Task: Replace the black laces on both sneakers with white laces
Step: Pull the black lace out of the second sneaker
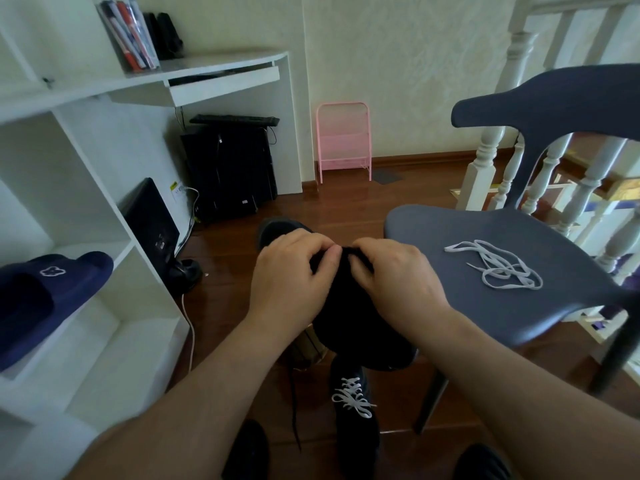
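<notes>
Black sneaker (349,306) held mid-frame; left hand (291,278), right hand (398,278) together, pinching apparently its lace. White lace (498,265) on chair (450,230), 3 o'clock. White-laced sneaker (356,410) on floor, 6 o'clock.

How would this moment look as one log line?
hands: left and right work on held black sneaker | floor sneaker: white-laced | spare white lace: on chair

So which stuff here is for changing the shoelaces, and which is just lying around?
For the job: held black sneaker, white lace on the chair, finished sneaker, black lace, left hand, right hand.

Lying around: blue slipper, pink rack, books.
</notes>
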### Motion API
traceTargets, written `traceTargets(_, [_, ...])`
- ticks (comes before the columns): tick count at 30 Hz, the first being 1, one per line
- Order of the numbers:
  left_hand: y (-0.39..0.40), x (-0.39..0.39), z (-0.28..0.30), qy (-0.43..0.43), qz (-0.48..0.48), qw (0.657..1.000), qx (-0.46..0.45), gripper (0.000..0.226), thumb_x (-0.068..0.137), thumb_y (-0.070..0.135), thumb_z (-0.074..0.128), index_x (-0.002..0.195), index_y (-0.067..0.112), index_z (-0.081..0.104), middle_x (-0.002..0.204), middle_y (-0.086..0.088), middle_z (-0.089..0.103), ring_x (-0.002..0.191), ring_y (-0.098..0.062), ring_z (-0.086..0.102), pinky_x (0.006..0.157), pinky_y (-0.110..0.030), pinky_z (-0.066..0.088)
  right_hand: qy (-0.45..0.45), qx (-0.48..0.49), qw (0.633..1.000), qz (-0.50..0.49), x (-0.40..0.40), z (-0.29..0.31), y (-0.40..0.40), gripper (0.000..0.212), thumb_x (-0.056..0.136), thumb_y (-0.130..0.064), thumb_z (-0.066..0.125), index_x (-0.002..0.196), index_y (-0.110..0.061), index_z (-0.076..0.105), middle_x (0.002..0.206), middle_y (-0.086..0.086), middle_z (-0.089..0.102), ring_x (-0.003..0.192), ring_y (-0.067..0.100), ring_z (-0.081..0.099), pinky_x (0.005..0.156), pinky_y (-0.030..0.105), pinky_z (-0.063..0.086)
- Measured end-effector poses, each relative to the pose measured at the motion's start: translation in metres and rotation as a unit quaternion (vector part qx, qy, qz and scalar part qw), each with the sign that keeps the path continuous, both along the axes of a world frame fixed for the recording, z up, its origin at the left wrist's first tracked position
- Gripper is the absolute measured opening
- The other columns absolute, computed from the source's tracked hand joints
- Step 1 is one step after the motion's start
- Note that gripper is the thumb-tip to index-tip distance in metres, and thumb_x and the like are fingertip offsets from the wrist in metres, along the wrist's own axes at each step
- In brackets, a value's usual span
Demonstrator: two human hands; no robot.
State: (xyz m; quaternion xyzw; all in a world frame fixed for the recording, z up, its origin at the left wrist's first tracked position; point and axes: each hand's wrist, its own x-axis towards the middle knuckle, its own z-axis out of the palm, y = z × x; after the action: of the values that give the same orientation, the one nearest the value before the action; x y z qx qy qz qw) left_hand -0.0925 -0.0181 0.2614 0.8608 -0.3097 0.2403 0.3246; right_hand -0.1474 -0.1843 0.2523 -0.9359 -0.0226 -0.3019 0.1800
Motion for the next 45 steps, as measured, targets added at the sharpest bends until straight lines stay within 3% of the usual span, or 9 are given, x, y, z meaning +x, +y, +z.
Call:
traceTargets(2, [0.0, -0.004, 0.007, 0.174, -0.059, 0.969, -0.165, 0.029, 0.103, 0.021, 0.056, 0.077, 0.02, 0.068, 0.077, 0.009, 0.063, 0.075, -0.004, 0.061, 0.067, -0.021, 0.048, 0.018, -0.008, 0.999, -0.032, 0.003, -0.001, -0.007, 0.022, 0.101, -0.03, 0.056, 0.09, -0.013, 0.066, 0.078, 0.002, 0.065, 0.071, 0.027, 0.061, 0.064, 0.045, 0.054])
traceTargets(5, [0.007, -0.009, 0.019, 0.366, -0.218, 0.817, -0.39, 0.034, 0.09, 0.009, 0.041, 0.058, 0.012, 0.053, 0.063, -0.004, 0.052, 0.067, -0.015, 0.058, 0.067, -0.023, 0.052, 0.067, 0.06, 0.993, -0.079, 0.007, 0.001, -0.026, 0.025, 0.102, -0.033, 0.051, 0.099, -0.015, 0.068, 0.085, 0.004, 0.069, 0.08, 0.031, 0.063, 0.07, 0.045, 0.055])
traceTargets(10, [0.02, -0.004, 0.016, 0.284, -0.123, 0.942, -0.13, 0.041, 0.104, 0.024, 0.048, 0.07, 0.013, 0.069, 0.066, -0.003, 0.067, 0.064, -0.022, 0.066, 0.06, -0.028, 0.053, 0.053, 0.064, 0.995, -0.059, 0.002, 0.004, -0.024, 0.023, 0.103, -0.033, 0.051, 0.106, -0.021, 0.07, 0.09, -0.001, 0.07, 0.083, 0.027, 0.064, 0.07, 0.042, 0.054])
traceTargets(16, [0.003, -0.012, 0.014, 0.22, 0.004, 0.974, 0.048, 0.025, 0.101, 0.057, 0.055, 0.108, 0.045, 0.076, 0.088, 0.022, 0.071, 0.084, 0.003, 0.064, 0.073, -0.033, 0.059, 0.011, -0.02, 0.999, -0.046, -0.002, 0.0, -0.007, 0.022, 0.102, -0.036, 0.052, 0.099, -0.021, 0.067, 0.087, -0.004, 0.066, 0.074, 0.026, 0.063, 0.058, 0.033, 0.042])
traceTargets(24, [0.002, -0.01, 0.011, 0.255, -0.096, 0.96, -0.067, 0.022, 0.096, 0.024, 0.064, 0.076, 0.026, 0.074, 0.07, 0.003, 0.067, 0.066, -0.013, 0.062, 0.06, -0.036, 0.048, -0.019, -0.026, 0.999, -0.043, 0.0, -0.004, -0.007, 0.028, 0.101, -0.037, 0.048, 0.099, -0.019, 0.069, 0.092, -0.002, 0.067, 0.075, 0.029, 0.065, 0.058, 0.038, 0.052])
traceTargets(29, [0.017, -0.015, 0.025, 0.405, -0.308, 0.847, -0.153, 0.02, 0.06, 0.029, 0.059, 0.049, 0.014, 0.05, 0.058, -0.014, 0.036, 0.058, -0.035, 0.029, 0.059, -0.037, 0.026, 0.017, 0.051, 0.996, -0.067, 0.003, -0.002, -0.028, 0.021, 0.103, -0.032, 0.053, 0.105, -0.019, 0.069, 0.098, -0.002, 0.068, 0.091, 0.025, 0.064, 0.077, 0.044, 0.054])
traceTargets(34, [0.014, -0.011, 0.017, 0.379, -0.129, 0.914, -0.06, 0.049, 0.105, 0.047, 0.049, 0.071, 0.023, 0.076, 0.068, 0.005, 0.064, 0.067, -0.013, 0.059, 0.077, -0.04, 0.048, -0.018, 0.048, 0.997, -0.061, -0.001, -0.001, -0.021, 0.023, 0.101, -0.037, 0.053, 0.11, -0.026, 0.071, 0.1, -0.006, 0.07, 0.089, 0.023, 0.066, 0.073, 0.044, 0.055])
traceTargets(41, [-0.002, -0.01, 0.012, 0.272, -0.056, 0.957, -0.088, 0.023, 0.102, 0.05, 0.062, 0.105, 0.038, 0.081, 0.083, 0.023, 0.073, 0.085, 0.004, 0.067, 0.079, -0.034, 0.059, -0.055, 0.035, 0.997, -0.029, -0.002, -0.004, -0.003, 0.035, 0.101, -0.044, 0.044, 0.106, -0.023, 0.072, 0.099, -0.006, 0.069, 0.082, 0.022, 0.067, 0.065, 0.043, 0.056])
traceTargets(45, [-0.007, -0.011, 0.008, 0.286, -0.034, 0.95, -0.123, 0.013, 0.098, 0.04, 0.07, 0.089, 0.036, 0.079, 0.074, 0.006, 0.069, 0.073, -0.012, 0.067, 0.071, -0.041, 0.057, -0.067, 0.018, 0.997, -0.033, -0.002, -0.005, 0.001, 0.034, 0.101, -0.04, 0.046, 0.103, -0.019, 0.073, 0.098, -0.005, 0.069, 0.079, 0.024, 0.067, 0.061, 0.042, 0.056])
